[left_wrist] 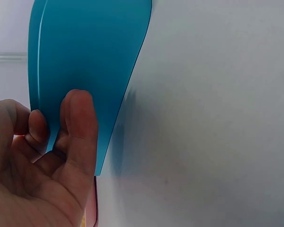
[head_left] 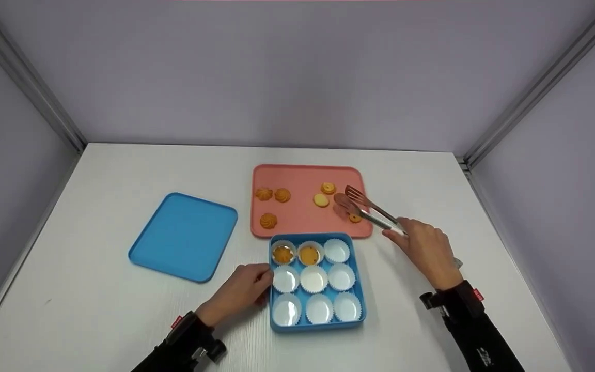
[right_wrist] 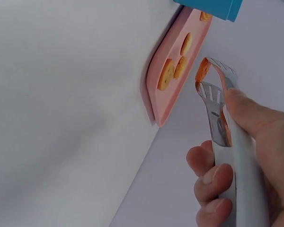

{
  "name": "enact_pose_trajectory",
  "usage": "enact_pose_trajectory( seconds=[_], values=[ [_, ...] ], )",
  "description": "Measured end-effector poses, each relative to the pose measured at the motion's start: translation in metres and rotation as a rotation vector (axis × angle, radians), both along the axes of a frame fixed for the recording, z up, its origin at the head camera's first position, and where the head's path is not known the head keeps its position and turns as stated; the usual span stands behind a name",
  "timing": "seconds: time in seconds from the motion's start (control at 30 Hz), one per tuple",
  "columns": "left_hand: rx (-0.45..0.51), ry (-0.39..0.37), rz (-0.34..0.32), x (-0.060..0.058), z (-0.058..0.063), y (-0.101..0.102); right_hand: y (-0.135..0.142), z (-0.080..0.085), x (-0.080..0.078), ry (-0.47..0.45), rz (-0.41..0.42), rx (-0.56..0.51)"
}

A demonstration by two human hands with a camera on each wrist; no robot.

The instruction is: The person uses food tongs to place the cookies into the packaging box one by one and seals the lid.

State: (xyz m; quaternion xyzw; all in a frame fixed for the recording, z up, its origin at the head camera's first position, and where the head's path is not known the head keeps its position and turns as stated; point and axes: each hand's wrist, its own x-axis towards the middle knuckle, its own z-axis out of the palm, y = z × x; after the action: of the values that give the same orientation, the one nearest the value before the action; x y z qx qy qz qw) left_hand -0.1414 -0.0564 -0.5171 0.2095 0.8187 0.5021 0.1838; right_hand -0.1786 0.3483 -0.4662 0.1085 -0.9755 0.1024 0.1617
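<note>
Gripping one pair of silver metal tongs with slotted heads [head_left: 377, 220], the right hand [head_left: 424, 248] is curling its fingers round the handles at the right of the head view; the two tong heads are standing apart over the right side of one pink rectangular tray [head_left: 300, 219]. Six small golden-brown cookies are lying on that tray at upper centre: three swirled cookies [head_left: 282, 195] toward its left and three round flat cookies [head_left: 321, 200] toward its right. At lower centre, one blue rectangular box [head_left: 318, 328] is holding nine white fluted cups [head_left: 313, 279] in three rows of three; two cups, upper left and upper middle, are containing one cookie each. The left hand [head_left: 243, 284] is touching the box's left wall with its fingertips; whether it is pinching the rim cannot be told. One flat blue rounded-square panel [head_left: 184, 237] is lying at centre left on the white table [head_left: 96, 299].

The tongs are partly covering the lowest round cookie in the head view. In the right wrist view, the box is hiding the tray's far end, and whether anything is sitting between the tong heads is hard to make out.
</note>
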Motion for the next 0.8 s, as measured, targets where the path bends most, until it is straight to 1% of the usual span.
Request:
enact_pose_trajectory(
  seconds=[0.17,0.27,0.47,0.6,0.8],
  values=[
    [-0.018,-0.030,0.002,0.000,0.001,0.000,0.001,0.006,0.012,0.022,0.022,-0.020],
    [-0.025,-0.040,0.015,0.001,0.001,0.000,0.001,0.011,0.020,0.028,0.033,-0.026],
    [-0.039,0.003,0.041,0.000,-0.002,-0.005,-0.003,0.019,0.033,0.038,0.071,-0.027],
    [-0.027,0.041,0.054,0.000,-0.003,-0.006,-0.006,0.023,0.039,0.042,0.090,-0.021],
    [-0.017,0.052,0.074,0.001,-0.001,-0.007,-0.008,0.027,0.048,0.033,0.106,-0.006]
  ],
)
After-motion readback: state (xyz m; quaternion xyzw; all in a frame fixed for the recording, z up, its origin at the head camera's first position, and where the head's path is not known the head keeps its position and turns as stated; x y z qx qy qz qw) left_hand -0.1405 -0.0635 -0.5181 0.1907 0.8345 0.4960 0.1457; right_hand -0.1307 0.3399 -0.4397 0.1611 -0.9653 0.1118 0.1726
